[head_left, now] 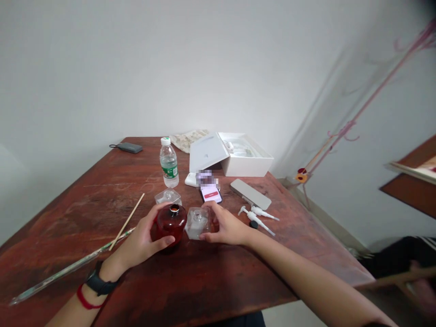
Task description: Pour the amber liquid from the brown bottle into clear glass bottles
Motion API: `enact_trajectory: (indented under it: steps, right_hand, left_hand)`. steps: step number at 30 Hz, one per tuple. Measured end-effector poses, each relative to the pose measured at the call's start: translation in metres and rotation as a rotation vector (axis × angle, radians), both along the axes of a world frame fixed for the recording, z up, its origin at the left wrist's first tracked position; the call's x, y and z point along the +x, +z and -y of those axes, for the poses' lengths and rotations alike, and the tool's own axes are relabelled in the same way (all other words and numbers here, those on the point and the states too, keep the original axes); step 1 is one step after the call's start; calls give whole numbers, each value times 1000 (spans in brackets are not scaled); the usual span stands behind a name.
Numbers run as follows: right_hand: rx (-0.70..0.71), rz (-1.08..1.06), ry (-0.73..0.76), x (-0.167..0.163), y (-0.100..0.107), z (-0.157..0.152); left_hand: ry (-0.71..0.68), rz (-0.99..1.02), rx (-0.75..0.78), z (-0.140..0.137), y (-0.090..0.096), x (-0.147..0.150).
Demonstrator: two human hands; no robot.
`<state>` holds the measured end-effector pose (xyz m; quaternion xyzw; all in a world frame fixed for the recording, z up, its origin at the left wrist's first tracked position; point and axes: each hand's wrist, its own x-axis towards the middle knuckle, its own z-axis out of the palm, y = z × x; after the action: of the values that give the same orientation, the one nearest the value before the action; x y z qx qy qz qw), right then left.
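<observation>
My left hand (143,240) is wrapped round a squat red-brown bottle (171,221) with an open, uncapped mouth. Just to its right, my right hand (227,225) grips a clear square bottle (196,225) between thumb and fingers; its neck is uncapped too. The two bottles stand side by side, very close together, and I cannot tell if they touch. Behind the red-brown bottle sits another clear square bottle (169,195), partly hidden. Two white pump heads (258,221) and a small black cap (253,224) lie right of my right hand.
A water bottle (169,165) stands behind the clear bottles. Farther back are a phone (211,195), a white case (190,179), a grey case (250,194) and an open white box (247,166). On the left lie a thin stick (127,221), a long wrapped rod (68,268) and a dark pouch-like device (129,147).
</observation>
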<state>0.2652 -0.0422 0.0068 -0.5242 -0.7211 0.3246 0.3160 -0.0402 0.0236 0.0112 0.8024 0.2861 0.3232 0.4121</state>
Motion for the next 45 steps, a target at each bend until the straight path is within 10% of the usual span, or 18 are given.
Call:
enact_trajectory:
  steps: [45]
  right_hand:
    - [-13, 38, -1, 0, -1, 4]
  left_hand:
    - [-38, 152, -78, 4, -2, 7]
